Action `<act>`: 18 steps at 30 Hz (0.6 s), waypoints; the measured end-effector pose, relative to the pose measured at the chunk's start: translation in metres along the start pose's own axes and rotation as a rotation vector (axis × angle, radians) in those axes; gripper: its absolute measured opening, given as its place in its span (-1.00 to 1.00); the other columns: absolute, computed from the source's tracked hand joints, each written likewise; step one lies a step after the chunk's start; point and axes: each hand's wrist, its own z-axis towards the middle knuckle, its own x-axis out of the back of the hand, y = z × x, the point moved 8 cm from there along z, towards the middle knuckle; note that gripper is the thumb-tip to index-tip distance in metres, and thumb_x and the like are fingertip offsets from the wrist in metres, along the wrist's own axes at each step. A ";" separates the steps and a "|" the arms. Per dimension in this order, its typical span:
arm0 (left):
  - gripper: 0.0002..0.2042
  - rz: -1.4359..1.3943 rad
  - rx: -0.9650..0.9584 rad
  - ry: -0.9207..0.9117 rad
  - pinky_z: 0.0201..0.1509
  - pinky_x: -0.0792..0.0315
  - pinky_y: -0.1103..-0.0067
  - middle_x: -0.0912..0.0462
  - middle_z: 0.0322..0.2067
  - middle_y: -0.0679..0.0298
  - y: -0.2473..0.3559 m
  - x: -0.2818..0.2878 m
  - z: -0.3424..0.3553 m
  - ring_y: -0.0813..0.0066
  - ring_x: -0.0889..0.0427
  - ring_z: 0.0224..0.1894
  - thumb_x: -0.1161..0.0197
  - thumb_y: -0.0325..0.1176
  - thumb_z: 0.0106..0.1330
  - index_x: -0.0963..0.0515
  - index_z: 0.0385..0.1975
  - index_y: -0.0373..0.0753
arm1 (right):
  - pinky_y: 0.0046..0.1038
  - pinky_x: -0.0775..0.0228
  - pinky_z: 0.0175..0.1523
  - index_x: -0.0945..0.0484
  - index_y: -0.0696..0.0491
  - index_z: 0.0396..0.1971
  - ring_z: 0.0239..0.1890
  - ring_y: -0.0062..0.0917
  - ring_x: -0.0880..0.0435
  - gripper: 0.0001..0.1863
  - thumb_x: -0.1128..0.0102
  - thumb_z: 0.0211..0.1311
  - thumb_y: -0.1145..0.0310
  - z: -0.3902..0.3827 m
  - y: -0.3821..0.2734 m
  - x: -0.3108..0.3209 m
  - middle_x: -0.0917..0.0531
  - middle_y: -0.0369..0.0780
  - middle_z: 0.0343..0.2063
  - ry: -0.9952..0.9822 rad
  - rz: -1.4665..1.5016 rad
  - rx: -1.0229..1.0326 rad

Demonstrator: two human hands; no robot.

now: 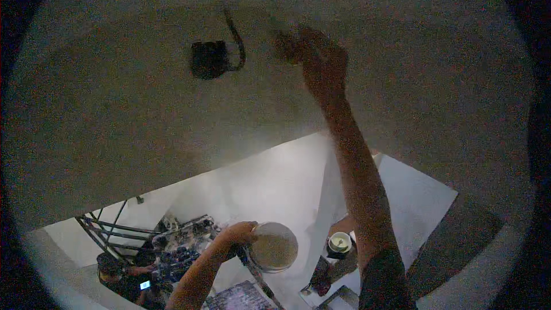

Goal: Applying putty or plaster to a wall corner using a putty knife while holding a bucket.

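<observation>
My right hand is raised at arm's length against a large dark beige surface. Its fingers look curled together, but the picture is too dim and grainy to show what they hold. To its left, a dark rounded fixture with a curved cord or arm stands out on that same surface. Lower down, my left hand grips the rim of a round, pale-edged tub. Something beige fills the tub's wide opening.
At lower left, another person holds a lit phone beside dark metal railings and a paint-splattered platform. A white cup-like container stands far below, near my right arm. Pale walls meet the dark surface along slanting edges.
</observation>
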 end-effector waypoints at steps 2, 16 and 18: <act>-0.62 -0.014 0.013 -0.059 0.01 -0.40 0.37 -0.59 -0.18 0.02 -0.009 -0.007 0.008 0.11 -0.56 -0.08 -0.12 -0.20 0.15 -0.48 -0.10 -0.31 | -0.41 -0.46 -0.23 -0.57 0.12 -0.23 -0.44 -0.47 -0.60 -0.78 -0.15 0.17 0.33 -0.017 -0.003 0.019 -0.65 -0.21 -0.39 0.085 -0.934 0.525; -0.61 -0.039 -0.082 0.031 0.00 -0.42 0.41 -0.61 -0.18 0.04 -0.012 -0.009 0.002 0.22 -0.58 -0.12 -0.19 -0.23 0.10 -0.51 -0.11 -0.32 | -0.41 -0.49 -0.34 -0.56 0.18 -0.16 -0.47 -0.52 -0.62 -0.73 -0.14 0.23 0.33 -0.031 0.016 0.007 -0.65 -0.17 -0.47 -0.102 0.069 -0.248; -0.63 -0.030 -0.086 0.001 -0.01 -0.42 0.41 -0.61 -0.19 0.03 -0.029 -0.015 0.019 0.22 -0.58 -0.13 -0.18 -0.23 0.11 -0.51 -0.13 -0.32 | -0.41 -0.50 -0.38 -0.55 0.18 -0.15 -0.48 -0.53 -0.62 -0.72 -0.13 0.24 0.31 -0.026 0.021 0.026 -0.65 -0.19 -0.49 -0.067 -0.035 -0.125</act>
